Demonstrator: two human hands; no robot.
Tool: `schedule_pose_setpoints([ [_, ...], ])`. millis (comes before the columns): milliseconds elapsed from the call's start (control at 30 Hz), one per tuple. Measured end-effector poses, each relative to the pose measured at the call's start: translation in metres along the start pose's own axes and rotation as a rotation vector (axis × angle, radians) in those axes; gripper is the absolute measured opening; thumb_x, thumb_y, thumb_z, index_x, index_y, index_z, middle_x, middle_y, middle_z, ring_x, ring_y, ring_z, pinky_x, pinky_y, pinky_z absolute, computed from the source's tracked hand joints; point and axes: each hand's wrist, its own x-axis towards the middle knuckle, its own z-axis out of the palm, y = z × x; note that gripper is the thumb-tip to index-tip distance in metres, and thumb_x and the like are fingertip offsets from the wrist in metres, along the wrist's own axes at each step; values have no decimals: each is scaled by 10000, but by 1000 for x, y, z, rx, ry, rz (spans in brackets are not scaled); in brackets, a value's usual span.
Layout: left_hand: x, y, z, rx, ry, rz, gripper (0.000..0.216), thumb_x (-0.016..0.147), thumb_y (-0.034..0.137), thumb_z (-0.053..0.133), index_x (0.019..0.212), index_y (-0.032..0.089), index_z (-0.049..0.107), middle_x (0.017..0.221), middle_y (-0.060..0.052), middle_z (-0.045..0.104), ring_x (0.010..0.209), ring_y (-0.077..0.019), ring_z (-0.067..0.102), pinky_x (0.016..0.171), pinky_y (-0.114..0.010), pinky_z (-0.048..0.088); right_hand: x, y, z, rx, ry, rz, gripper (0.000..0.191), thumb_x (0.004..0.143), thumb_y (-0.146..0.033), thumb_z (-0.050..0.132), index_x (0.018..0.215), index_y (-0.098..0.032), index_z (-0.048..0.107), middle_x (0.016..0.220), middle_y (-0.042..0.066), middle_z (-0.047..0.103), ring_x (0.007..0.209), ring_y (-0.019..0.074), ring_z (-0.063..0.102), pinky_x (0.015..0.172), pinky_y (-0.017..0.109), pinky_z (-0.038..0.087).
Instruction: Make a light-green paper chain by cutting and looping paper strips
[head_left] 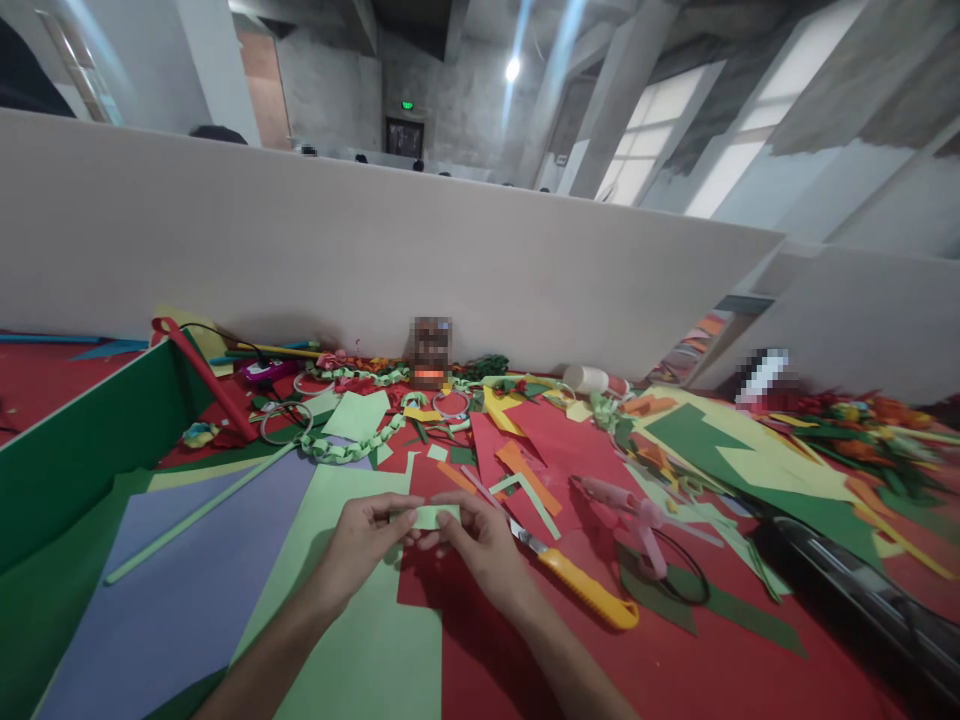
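Between the thumbs and fingers of both hands I hold a small piece of light green paper (427,517). My left hand (369,535) pinches its left end and my right hand (477,535) its right end. Below them lie a large light green sheet (352,640) and the red table surface (510,670). Just right of my right hand rests a utility knife (589,588) with a yellow handle, its blade pointing toward the hand. Farther right lies a pink hot glue gun (626,505) with a dark cord.
A light green paper chain (352,450) curls at the left, near a purple sheet (202,560) and a green box wall (82,460). Paper scraps (525,480) are strewn ahead. A long black device (847,580) stands at right. A white partition (375,250) closes off the back.
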Motion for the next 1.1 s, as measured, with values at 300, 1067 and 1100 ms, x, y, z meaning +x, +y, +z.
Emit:
schedule_pose_setpoints([
  [300,-3,2,-3,7,-37,-84,558,644,482,891,1024,93,768,713,-84,783,666,-198,718,664,-283,550,0,5,-1,-24,45,-19,349,908,-539,666,1043,-224,600,672,18,739,644,222,734,617,304,513],
  [1067,-19,8,11,-1,-201,-188,516,737,645,769,794,134,729,805,-124,798,688,-199,745,622,-265,561,10,-7,-23,-102,510,-102,484,827,-664,689,734,-189,679,513,-55,422,484,111,370,447,246,312],
  [1100,-18,8,12,-12,-190,-178,514,734,647,770,780,138,714,778,-112,792,654,-189,733,600,-260,556,10,-7,-25,-83,518,-132,484,849,-662,667,779,-184,693,542,-47,454,496,111,396,460,245,337],
])
